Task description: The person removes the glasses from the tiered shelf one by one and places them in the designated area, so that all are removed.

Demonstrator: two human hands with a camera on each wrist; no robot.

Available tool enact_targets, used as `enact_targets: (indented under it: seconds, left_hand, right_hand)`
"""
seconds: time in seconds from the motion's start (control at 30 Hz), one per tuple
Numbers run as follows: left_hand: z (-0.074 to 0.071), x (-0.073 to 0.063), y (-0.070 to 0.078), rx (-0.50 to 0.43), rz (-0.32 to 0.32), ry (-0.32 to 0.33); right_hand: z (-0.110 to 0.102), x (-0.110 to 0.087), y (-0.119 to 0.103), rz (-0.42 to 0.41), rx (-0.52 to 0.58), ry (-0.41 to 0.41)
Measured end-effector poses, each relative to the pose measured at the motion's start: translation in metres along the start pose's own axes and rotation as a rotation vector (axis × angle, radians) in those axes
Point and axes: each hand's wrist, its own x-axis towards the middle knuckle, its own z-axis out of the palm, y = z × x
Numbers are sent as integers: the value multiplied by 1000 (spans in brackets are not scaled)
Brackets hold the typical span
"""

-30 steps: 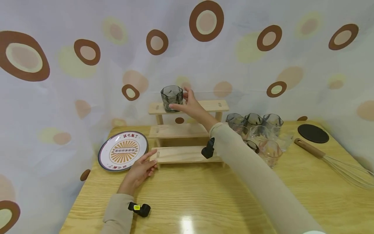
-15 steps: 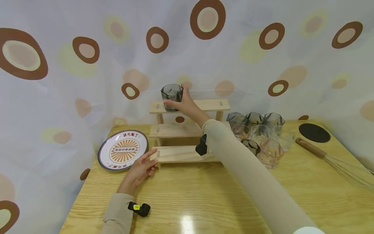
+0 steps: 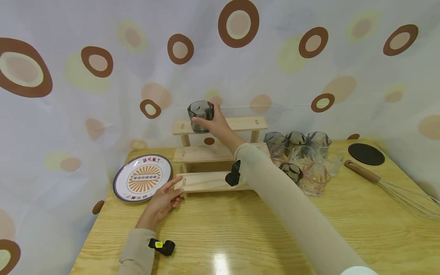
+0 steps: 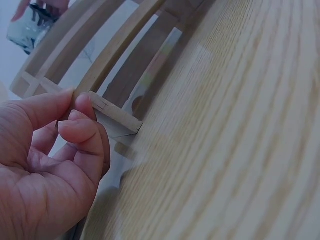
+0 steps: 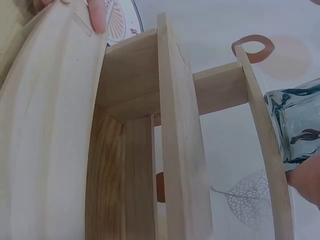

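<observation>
A smoky grey glass tumbler (image 3: 200,114) with a wavy rim stands upright at the left end of the top board of a three-step wooden shelf (image 3: 206,182). My right hand (image 3: 217,124) grips it from the right, thumb in front and fingers behind. In the right wrist view, the base of the glass (image 5: 300,125) appears to meet the top board. My left hand (image 3: 164,201) pinches the left end of the lowest board between thumb and fingers, plainer in the left wrist view, where the hand (image 4: 60,160) fills the left side.
Plates with a sunburst print (image 3: 142,178) lie left of the shelf. To its right stand several grey, clear and pink glasses (image 3: 314,179). A black round mat (image 3: 366,154) and a whisk (image 3: 364,172) with a brown handle lie at the far right. A patterned cloth hangs behind.
My right hand has closed further round the grey tumbler, and its forearm has shifted left. The tumbler stays at nearly the same spot; my left hand keeps its hold.
</observation>
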Motion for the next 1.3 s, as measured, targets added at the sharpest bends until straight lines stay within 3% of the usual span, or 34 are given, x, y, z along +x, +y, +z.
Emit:
enact_targets:
  seconds: [0.2,0.63,1.0,1.17,1.3]
  left_hand:
    - [0,0,0,11,5,-7]
    - [2,0,0,30,10,0]
    - [2,-2,-6,19,16,-2]
    - [0,-3,-4,35,18,-11]
    - [1,-4,-3,37,19,-22]
  right_hand:
    - [-10,-12,3,-6,27,8]
    - [-55,-49,8,-38,70,-25]
    - [-106,-114,21,-83,-2,-66]
    - [-134,-142,26,-119,-46,-37]
    - [-155,-162,30,-75,-95,15]
